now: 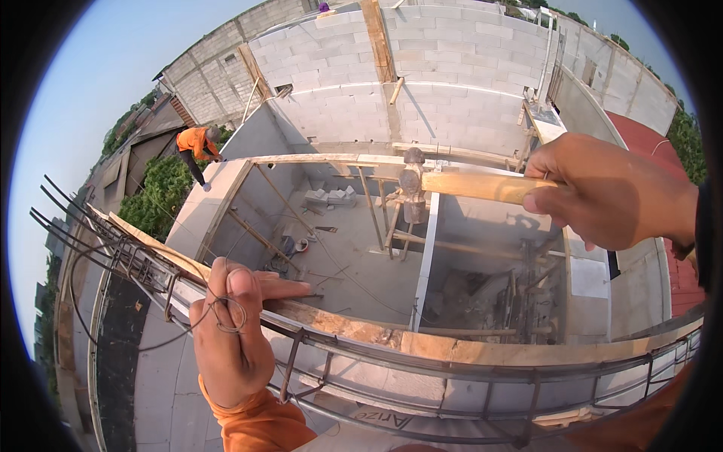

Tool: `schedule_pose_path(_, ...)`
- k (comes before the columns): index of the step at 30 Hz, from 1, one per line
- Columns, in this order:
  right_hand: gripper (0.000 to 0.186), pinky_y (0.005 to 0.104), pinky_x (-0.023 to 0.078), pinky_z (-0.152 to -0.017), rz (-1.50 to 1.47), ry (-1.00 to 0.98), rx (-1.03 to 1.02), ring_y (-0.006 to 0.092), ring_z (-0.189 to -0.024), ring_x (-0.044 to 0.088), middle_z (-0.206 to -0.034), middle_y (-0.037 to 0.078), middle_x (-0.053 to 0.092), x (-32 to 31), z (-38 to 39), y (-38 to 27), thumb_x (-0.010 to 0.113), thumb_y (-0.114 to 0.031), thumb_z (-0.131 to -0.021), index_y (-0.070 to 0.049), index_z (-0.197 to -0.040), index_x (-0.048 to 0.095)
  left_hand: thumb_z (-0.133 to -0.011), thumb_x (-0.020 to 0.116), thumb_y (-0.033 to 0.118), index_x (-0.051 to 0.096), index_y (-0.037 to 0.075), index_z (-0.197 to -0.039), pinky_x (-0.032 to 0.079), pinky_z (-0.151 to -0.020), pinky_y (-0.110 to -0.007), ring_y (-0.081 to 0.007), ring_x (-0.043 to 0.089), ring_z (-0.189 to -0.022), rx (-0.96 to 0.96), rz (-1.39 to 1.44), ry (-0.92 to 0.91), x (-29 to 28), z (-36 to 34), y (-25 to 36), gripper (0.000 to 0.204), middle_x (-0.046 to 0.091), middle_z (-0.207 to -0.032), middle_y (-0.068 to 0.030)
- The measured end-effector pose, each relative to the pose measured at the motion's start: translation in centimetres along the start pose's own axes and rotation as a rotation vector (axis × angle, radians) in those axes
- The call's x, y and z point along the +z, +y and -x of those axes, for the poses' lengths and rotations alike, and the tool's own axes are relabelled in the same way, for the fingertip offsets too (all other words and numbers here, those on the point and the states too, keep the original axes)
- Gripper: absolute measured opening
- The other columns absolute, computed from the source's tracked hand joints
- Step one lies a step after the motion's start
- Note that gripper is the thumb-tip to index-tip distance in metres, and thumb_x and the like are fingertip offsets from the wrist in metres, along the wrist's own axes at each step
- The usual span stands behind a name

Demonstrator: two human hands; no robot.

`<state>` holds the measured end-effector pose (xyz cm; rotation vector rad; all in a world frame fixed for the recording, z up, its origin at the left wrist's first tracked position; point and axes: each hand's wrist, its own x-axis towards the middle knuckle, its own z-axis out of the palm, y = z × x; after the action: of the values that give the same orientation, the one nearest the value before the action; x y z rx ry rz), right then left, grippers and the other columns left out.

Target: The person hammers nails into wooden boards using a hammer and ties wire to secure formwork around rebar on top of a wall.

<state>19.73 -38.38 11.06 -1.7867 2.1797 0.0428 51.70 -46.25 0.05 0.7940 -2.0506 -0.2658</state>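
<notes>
My right hand (610, 192) is closed around the wooden handle of a hammer (482, 186). Its worn metal head is raised above the far side of the wall top. Low on the left, my left hand (235, 331) has its fingers bent together on a thin wire (228, 315), which loops over them and trails off leftward. That hand is just above a long steel rebar cage (422, 360), beside a wooden board (429, 345) running along the cage's far side. A short reddish-brown shape protrudes right of the fingers; I cannot tell what it is.
Bundled rebar ends (113, 245) stick out at the left. Beyond the board the wall drops to a room floor (354, 260) with wooden props (370, 207) and pale blocks (331, 197). Another person (197, 151) in orange bends over a wall at far left.
</notes>
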Motion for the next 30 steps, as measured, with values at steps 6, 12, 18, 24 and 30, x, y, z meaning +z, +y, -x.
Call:
schedule_pose_path(6,0.031,0.0353,0.055,-0.057,-0.209,-0.228,-0.024,0.0211,-0.058,0.069,-0.072,0.013,0.066,0.8,-4.8,0.4,0.051,-0.022,-0.103,0.007,-0.105,0.062,-0.113,0.028,0.029,0.053,0.001,-0.08,0.051,-0.069,-0.031,-0.0202,0.064,-0.065,-0.241,-0.007,0.055,0.7,-0.2,1.0,0.05,0.072,-0.07,-0.0165)
schedule_pose_path(12,0.026,0.0407,0.053,-0.07,-0.141,-0.246,-0.174,0.0258,-0.073,0.069,-0.076,0.012,0.067,3.4,-6.6,2.2,0.055,-0.02,-0.101,0.005,-0.106,0.061,-0.112,0.029,0.033,0.059,0.0,-0.079,0.047,-0.065,-0.032,-0.0197,0.059,-0.063,-0.265,-0.027,0.095,-0.2,0.7,0.8,0.055,0.071,-0.07,-0.0143)
schedule_pose_path(18,0.024,0.0354,0.051,-0.066,-0.185,-0.175,-0.008,0.0198,-0.065,0.067,-0.071,0.012,0.066,2.8,-3.2,2.4,0.058,-0.01,-0.097,0.005,-0.114,0.064,-0.112,0.021,0.028,0.039,0.005,-0.08,0.039,-0.058,-0.028,-0.0169,0.049,-0.054,-0.093,-0.058,-0.001,1.1,-0.1,-0.1,0.043,0.068,-0.065,-0.0188)
schedule_pose_path(24,0.035,0.0283,0.05,-0.056,-0.429,-0.2,-0.077,0.0129,-0.06,0.067,-0.069,0.011,0.068,3.7,-2.9,2.0,0.056,-0.003,-0.095,0.006,-0.128,0.065,-0.112,0.02,0.028,0.036,0.006,-0.081,0.042,-0.061,-0.029,-0.0198,0.052,-0.056,-0.106,-0.14,-0.088,-0.3,0.5,0.2,0.042,0.067,-0.065,-0.0211)
schedule_pose_path(30,0.036,0.0259,0.047,-0.05,-0.377,-0.024,-0.115,0.0083,-0.052,0.06,-0.069,0.01,0.069,6.0,0.2,2.4,0.057,-0.003,-0.094,0.003,-0.128,0.068,-0.113,0.022,0.031,0.034,0.007,-0.081,0.045,-0.068,-0.031,-0.0232,0.056,-0.059,-0.09,-0.114,-0.108,1.2,0.2,-0.4,0.042,0.068,-0.066,-0.0223)
